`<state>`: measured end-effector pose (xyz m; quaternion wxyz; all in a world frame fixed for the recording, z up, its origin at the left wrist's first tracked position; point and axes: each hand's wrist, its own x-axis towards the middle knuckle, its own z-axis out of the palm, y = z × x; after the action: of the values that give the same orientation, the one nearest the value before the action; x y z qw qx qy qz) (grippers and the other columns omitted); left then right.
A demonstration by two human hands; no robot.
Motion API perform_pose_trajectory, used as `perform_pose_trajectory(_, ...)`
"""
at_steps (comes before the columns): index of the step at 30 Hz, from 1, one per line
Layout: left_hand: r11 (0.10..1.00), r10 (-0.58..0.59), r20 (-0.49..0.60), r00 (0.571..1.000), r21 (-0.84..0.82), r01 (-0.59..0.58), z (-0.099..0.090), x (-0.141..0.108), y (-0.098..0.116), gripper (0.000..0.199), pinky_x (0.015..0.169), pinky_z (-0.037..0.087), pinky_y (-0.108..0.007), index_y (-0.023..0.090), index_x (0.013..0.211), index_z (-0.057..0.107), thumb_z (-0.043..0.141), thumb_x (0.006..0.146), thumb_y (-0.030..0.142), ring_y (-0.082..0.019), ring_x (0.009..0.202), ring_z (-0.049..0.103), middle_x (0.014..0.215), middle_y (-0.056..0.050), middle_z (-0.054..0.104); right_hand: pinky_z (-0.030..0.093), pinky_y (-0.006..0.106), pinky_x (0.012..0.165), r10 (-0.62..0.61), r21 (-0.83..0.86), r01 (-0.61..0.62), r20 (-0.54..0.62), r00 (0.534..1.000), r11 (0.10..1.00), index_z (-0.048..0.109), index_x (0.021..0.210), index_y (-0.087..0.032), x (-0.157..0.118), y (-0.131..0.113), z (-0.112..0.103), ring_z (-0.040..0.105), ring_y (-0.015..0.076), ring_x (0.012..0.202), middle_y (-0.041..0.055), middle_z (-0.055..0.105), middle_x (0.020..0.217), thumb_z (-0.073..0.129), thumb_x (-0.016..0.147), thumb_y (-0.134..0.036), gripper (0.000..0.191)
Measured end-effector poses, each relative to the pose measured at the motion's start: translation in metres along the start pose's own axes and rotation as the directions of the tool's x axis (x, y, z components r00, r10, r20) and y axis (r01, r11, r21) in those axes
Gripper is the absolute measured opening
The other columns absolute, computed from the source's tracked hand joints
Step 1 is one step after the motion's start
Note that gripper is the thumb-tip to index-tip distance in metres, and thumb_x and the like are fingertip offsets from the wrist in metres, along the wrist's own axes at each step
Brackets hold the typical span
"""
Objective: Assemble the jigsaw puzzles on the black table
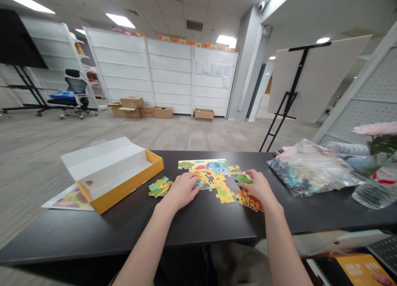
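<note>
A partly joined jigsaw puzzle (214, 179) lies on the black table, with a blue elephant along its top and yellow ground below. My left hand (183, 190) rests palm down at its left edge, fingers stretched out over the pieces there. Thumb and fingers of my right hand (259, 187) pinch a green puzzle piece (243, 178) just right of the joined part. Under that hand lie orange giraffe-patterned pieces (249, 200), partly covered. A small pile of loose puzzle pieces (160, 187) sits to the left of my left hand.
An open yellow box (127, 186) with a white inside stands on the table's left, over a printed sheet (70, 198). At right lie a clear bag of colourful bits (310, 170) and a transparent container (376, 191) near a pink flower (376, 129). The table's front edge (124, 251) runs below my forearms.
</note>
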<state>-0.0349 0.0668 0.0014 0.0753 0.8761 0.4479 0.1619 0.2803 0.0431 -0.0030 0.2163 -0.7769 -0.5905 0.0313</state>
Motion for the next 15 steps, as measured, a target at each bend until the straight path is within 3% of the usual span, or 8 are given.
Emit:
perform_pose_trajectory(5,1.0,-0.002,-0.034,0.999,-0.019,0.001,-0.003,-0.001,0.0,0.028,0.104,0.045,-0.043,0.023,0.119,0.067,0.052,0.096,0.031,-0.026,0.126,0.056,0.133,-0.009,0.064,0.053,0.04,0.085,-0.071,0.235,0.091,-0.095,0.993,0.968,0.066,0.106,-0.017,0.002,0.001,0.0,0.067,0.0254,0.092,0.0106,0.066,0.103,0.067,0.071,-0.029,0.036)
perform_pose_trajectory(10,0.998,0.0,-0.059,0.998,-0.057,-0.003,-0.01,-0.002,0.006,0.028,0.106,0.044,-0.04,0.023,0.12,0.066,0.052,0.096,0.03,-0.025,0.126,0.055,0.133,-0.008,0.064,0.057,0.036,0.076,-0.053,0.61,0.092,-0.082,0.995,0.787,0.064,0.105,-0.018,0.002,-0.006,0.001,0.071,0.0236,0.085,0.0116,0.073,0.107,0.066,0.075,-0.041,0.038)
perform_pose_trajectory(13,0.997,0.006,-0.067,0.998,-0.07,-0.01,-0.013,-0.004,0.009,0.028,0.106,0.044,-0.04,0.023,0.12,0.065,0.051,0.097,0.03,-0.025,0.125,0.055,0.133,-0.008,0.064,0.058,0.035,0.077,-0.092,0.693,0.123,-0.083,0.992,0.71,0.067,0.101,-0.018,0.007,-0.012,0.0,0.072,0.024,0.086,0.0115,0.076,0.1,0.069,0.075,-0.046,0.039)
perform_pose_trajectory(15,0.998,0.005,-0.049,0.999,-0.056,-0.008,-0.013,-0.005,0.009,0.028,0.104,0.045,-0.041,0.023,0.12,0.065,0.052,0.096,0.03,-0.026,0.123,0.056,0.132,-0.008,0.064,0.059,0.035,0.075,-0.09,0.694,0.126,-0.088,0.992,0.709,0.069,0.098,-0.017,0.017,-0.015,-0.002,0.072,0.0243,0.085,0.0114,0.077,0.097,0.071,0.073,-0.045,0.038)
